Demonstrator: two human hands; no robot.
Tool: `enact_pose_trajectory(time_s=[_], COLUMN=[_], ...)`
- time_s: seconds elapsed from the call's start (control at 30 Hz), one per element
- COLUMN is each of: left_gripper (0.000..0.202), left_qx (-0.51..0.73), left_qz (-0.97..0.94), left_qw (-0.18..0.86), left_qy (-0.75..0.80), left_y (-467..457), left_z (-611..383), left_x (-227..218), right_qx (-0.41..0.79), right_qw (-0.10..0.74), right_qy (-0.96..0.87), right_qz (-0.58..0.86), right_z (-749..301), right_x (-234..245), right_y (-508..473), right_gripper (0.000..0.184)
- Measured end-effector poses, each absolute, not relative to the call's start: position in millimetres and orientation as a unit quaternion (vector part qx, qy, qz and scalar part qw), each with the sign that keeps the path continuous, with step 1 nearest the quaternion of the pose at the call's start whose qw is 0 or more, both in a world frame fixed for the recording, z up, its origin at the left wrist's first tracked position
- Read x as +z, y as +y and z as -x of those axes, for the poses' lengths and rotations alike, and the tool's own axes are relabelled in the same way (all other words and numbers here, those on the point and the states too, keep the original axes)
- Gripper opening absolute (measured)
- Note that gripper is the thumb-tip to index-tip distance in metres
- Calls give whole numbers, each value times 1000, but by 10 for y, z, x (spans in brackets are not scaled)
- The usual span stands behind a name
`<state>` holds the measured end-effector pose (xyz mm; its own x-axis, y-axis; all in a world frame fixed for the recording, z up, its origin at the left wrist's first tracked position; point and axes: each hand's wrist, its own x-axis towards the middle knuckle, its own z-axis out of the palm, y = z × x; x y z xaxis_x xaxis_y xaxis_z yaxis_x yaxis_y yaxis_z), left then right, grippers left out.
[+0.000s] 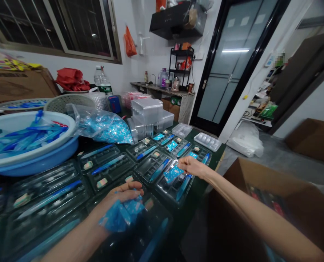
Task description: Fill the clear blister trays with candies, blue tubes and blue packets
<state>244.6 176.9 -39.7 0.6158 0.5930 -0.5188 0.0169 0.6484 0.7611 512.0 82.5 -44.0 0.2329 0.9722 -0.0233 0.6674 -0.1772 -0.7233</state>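
My left hand (120, 194) is curled palm-up around several small blue patterned packets (123, 214), above the near trays. Farther right, my right hand (193, 166) pinches one blue packet (173, 174) over a clear plastic tray (164, 189). In that tray lies a slim blue pen-like stick (183, 187). More clear compartment trays (110, 162) cover the dark table in rows; many hold a blue stick and a small pale striped block (102, 182). Some far trays also have a blue packet (172, 145) in them.
A basin (71, 125) of blue sticks stands left, beside a clear bag (112, 129) of blue packets. Stacked clear trays (147, 109) rise behind. A white tray (207, 142) lies near the far right corner. An open cardboard box (260, 167) stands right of the table.
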Motion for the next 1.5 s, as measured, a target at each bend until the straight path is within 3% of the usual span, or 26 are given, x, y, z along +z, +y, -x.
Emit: enact_pose_trajectory(time_s=[0.13,0.23,0.43,0.53,0.63,0.8,0.97,1.13,1.3,1.5], left_gripper=[16,15,12,10,8,14,34,27,27,22], left_qx=[166,170,191,199,170,124,142,144,123,170], left_qz=[-408,-399,-407,-424,-431,-430,-384,-464,-472,-400], left_qw=[818,836,840,832,832,838,848,800,791,808], left_qy=[370,337,305,296,305,313,337,351,370,397], left_y=[1755,1714,1693,1682,1643,1534,1476,1556,1640,1734], left_z=[-2410,-2397,-2432,-2462,-2453,-2407,-2383,-2369,-2399,-2195], left_x=[-411,-369,-342,-361,-370,-291,-234,-297,-314,-277], right_qx=[183,129,282,222,181,218,322,403,358,316], right_qw=[252,251,390,406,409,459,501,524,528,461], right_qy=[-555,-540,-621,-665,-709,-660,-556,-493,-484,-493], right_qz=[772,793,619,586,545,553,580,566,599,667], right_z=[-4989,-4755,-4047,-3810,-3750,-3788,-3861,-3859,-4017,-4717], right_x=[-585,-523,-259,-221,-240,-279,-294,-336,-358,-480], right_y=[926,897,597,541,570,606,666,737,928,1405], right_gripper=[24,11,18,26,14,15,23,27,27,25])
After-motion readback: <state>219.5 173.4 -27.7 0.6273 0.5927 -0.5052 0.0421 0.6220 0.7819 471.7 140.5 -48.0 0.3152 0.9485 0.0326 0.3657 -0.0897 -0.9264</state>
